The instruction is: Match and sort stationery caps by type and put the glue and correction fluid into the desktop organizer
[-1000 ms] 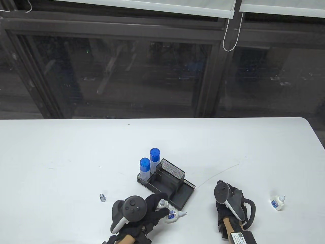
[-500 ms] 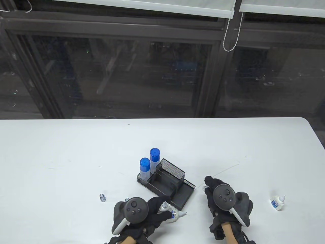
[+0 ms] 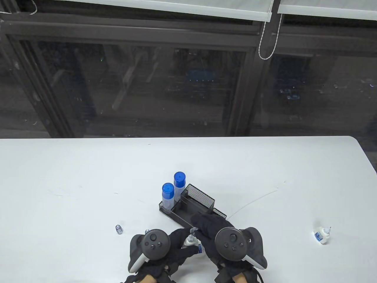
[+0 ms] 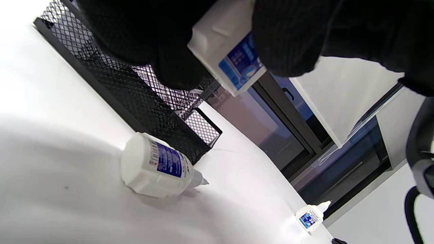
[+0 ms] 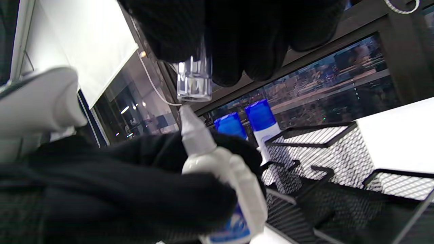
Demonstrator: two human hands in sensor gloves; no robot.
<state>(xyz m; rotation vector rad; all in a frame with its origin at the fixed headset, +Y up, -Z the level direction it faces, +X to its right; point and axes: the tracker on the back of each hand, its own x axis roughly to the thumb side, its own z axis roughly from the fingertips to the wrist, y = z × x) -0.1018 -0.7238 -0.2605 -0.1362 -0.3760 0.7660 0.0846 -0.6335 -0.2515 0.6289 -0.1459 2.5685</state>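
My left hand (image 3: 188,244) grips a white correction fluid bottle (image 3: 188,241) with a blue label, held nearly upright in front of the black mesh organizer (image 3: 203,203). My right hand (image 3: 196,227) pinches a clear cap (image 5: 194,83) just above the bottle's nozzle (image 5: 190,123). Whether the cap touches the tip I cannot tell. A second bottle (image 4: 157,169) lies on the table beneath the hands, uncapped. A third bottle (image 3: 321,235) lies far right. Two blue-capped glue sticks (image 3: 168,196) stand in the organizer's left compartment.
Two small clear caps (image 3: 118,229) lie on the white table (image 3: 73,177) left of my left hand, one (image 3: 147,231) half hidden by the tracker. The organizer's front tray is partly covered by my right hand. A dark window stands behind the table.
My right hand has swung left from beside the organizer to the left hand, bringing a clear cap over the bottle's nozzle. The left hand has kept hold of its bottle and barely moved.
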